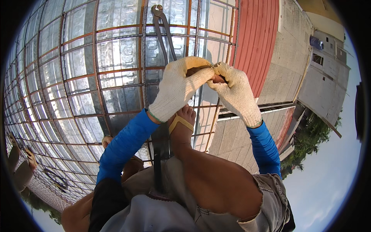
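Note:
Both my hands wear off-white knit work gloves and meet in front of me above the steel mesh. My left hand (174,87) curls its fingers toward the right one, with bare skin showing through the glove. My right hand (237,91) is bent in a pinch, its fingertips against those of the left. What they pinch between them, if anything, is too small and covered to make out. Just beyond my left hand, a pair of dark steel pincers (158,14) lies on the rusty rebar mesh (95,38), jaws pointing away and handles toward me.
Shiny ribbed metal sheets (79,62) lie under the mesh. My sandaled foot (182,125) stands on it. A red corrugated roof (257,34) and grey roofing (284,50) adjoin at right. Another person (23,174) is at far left, near a dark coil (54,179).

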A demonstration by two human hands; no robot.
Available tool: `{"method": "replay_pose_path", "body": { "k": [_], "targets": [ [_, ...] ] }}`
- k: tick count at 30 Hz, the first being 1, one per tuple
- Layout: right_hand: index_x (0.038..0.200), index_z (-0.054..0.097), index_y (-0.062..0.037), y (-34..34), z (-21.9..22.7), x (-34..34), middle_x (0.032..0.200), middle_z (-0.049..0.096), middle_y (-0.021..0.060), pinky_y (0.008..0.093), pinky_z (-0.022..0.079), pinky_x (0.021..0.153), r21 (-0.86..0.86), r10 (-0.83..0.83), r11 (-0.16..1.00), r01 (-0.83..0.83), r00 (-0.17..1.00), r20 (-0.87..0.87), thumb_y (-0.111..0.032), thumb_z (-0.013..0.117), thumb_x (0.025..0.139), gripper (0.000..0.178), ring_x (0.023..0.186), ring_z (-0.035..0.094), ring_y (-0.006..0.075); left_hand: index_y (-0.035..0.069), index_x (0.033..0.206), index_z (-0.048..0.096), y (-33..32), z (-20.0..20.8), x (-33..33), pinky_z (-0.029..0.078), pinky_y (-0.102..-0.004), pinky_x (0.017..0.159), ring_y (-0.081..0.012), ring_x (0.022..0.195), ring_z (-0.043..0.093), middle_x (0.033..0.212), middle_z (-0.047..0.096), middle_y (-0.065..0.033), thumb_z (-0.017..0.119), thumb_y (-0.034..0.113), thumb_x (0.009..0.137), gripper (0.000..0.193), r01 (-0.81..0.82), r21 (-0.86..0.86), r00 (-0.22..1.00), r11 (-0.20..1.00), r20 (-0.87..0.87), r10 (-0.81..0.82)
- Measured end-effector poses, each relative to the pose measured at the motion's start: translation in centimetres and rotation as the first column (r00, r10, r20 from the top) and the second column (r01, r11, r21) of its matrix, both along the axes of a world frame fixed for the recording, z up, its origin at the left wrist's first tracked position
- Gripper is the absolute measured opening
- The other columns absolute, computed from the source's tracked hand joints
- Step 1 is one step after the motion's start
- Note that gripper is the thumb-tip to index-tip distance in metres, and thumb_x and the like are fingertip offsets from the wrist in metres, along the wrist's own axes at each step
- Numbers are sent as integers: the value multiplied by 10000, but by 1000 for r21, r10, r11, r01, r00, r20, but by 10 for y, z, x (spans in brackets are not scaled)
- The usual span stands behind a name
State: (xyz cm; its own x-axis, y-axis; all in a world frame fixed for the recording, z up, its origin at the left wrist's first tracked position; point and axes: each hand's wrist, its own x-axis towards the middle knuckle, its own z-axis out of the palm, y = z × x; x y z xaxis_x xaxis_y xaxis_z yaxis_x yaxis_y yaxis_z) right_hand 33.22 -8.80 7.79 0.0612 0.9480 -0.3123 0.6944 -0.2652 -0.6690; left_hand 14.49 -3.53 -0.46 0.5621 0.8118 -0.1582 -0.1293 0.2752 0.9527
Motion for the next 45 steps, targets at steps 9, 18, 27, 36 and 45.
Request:
{"method": "replay_pose_path", "body": {
  "k": [9, 18, 27, 36, 45],
  "targets": [
    [1160, 748, -29, 5, 6, -4, 879, 744, 170, 381, 592, 719, -88, -62, 995, 54, 995, -80, -197, 842, 910, 316, 789, 753, 276, -4, 1222, 755, 3, 10, 4, 594, -254, 814, -102, 947, 710, 1067, 769, -60, 774, 213, 1022, 296, -29, -122, 1000, 992, 1, 29],
    [1196, 743, -33, 8, 9, -6, 964, 744, 149, 384, 592, 776, -154, -106, 985, 74, 972, -212, -199, 817, 936, 317, 881, 752, 253, -13, 1205, 751, 4, 20, 10, 582, -281, 774, -124, 922, 709, 1033, 764, -72, 746, 194, 1030, 271, -66, -350, 993, 934, 70, 96],
    [1339, 677, -57, 13, 19, -20, 851, 735, 157, 403, 601, 696, -137, -126, 982, 130, 991, 38, -270, 797, 968, 445, 774, 763, 284, -2, 1169, 743, 13, 25, 18, 556, -240, 783, -73, 912, 685, 1008, 753, -31, 727, 127, 1036, 186, -125, -166, 992, 978, -5, 126],
    [1232, 713, -47, -3, 3, -15, 904, 772, 142, 349, 635, 725, 7, -229, 973, 231, 967, -116, -157, 842, 927, 349, 841, 797, 191, -21, 1064, 776, 17, 25, 23, 543, -288, 717, -89, 809, 647, 903, 741, -50, 754, 209, 994, 241, -251, -65, 963, 966, -118, 242],
    [1140, 764, -16, 20, 23, -9, 932, 744, 69, 275, 578, 752, -188, -343, 938, 290, 846, -408, -95, 836, 882, 279, 828, 695, 108, -7, 1160, 752, 33, 28, 18, 483, -244, 661, -60, 784, 606, 915, 708, -11, 721, 225, 1032, 267, -157, -328, 975, 931, 100, 200]
  ]
}}
